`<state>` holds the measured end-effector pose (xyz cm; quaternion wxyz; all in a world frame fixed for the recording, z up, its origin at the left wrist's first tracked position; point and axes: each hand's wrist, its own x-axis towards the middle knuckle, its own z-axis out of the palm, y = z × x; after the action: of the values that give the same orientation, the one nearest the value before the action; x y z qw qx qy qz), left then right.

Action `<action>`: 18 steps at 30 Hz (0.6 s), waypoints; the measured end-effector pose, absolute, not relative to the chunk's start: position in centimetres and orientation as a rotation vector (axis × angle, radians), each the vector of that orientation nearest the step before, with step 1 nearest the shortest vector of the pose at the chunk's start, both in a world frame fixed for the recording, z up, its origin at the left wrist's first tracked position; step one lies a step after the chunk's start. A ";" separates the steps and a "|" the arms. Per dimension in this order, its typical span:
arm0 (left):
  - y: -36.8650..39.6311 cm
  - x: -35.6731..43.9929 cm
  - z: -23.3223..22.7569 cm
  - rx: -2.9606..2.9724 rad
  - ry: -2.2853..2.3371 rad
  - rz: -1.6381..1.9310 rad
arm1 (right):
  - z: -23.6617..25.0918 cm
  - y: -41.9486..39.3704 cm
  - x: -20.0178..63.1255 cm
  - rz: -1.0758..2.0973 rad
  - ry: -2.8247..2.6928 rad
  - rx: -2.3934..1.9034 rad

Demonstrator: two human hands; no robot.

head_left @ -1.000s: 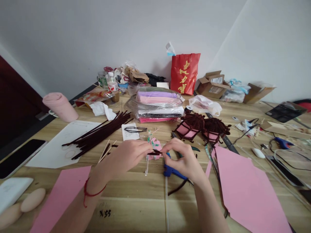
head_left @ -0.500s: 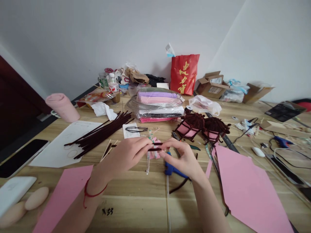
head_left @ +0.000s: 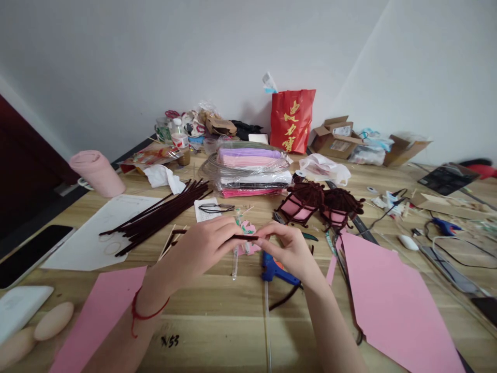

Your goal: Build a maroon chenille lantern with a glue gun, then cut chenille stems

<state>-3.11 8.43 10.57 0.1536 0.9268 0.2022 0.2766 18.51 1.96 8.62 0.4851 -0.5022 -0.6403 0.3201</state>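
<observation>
Both hands meet over the middle of the wooden table. My left hand, with a red string at its wrist, pinches one end of a short dark brown pipe cleaner piece. My right hand pinches the other end, so the piece lies level between the fingertips. Just under the hands lie a small pink paper piece and a blue glue gun. A bundle of long dark brown pipe cleaners sits to the left. Two dark brown and pink lanterns stand behind my right hand.
Pink paper sheets lie at front left and right. A white sheet, a phone and a pink roll are at the left. Bagged coloured stock, a red bag and boxes line the back. Cables and a second glue gun lie right.
The hands have stayed together and risen slightly. The short pipe cleaner piece between the fingertips has been turned and drawn out level; the view has shifted a little.
</observation>
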 end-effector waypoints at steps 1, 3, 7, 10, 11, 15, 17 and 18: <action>8.5 -3.1 10.6 2.667 0.577 0.796 | 8.6 2.0 18.5 0.761 -1.558 -1.240; 8.6 -3.2 10.7 2.677 0.569 0.816 | 8.6 1.9 18.5 0.754 -1.562 -1.253; 9.0 -3.3 11.1 2.700 0.525 0.827 | 8.6 1.8 18.4 0.838 -1.556 -1.194; 9.1 -3.3 11.5 2.738 0.455 0.815 | 8.7 1.7 18.4 0.906 -1.534 -1.150; 9.1 -3.2 11.5 2.743 0.441 0.813 | 8.7 1.7 18.4 0.928 -1.531 -1.138; 9.0 -3.2 11.6 2.719 0.412 0.796 | 8.9 1.6 18.6 1.001 -1.551 -1.099; 9.0 -3.2 11.4 2.702 0.415 0.780 | 8.9 1.7 18.7 1.015 -1.570 -1.083; 9.0 -3.2 11.3 2.690 0.426 0.768 | 8.8 1.7 18.7 1.008 -1.582 -1.082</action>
<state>-3.17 9.04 11.32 0.1555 0.9391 0.1486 0.2680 18.74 1.72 8.81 0.4689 -0.4412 -0.6454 0.4110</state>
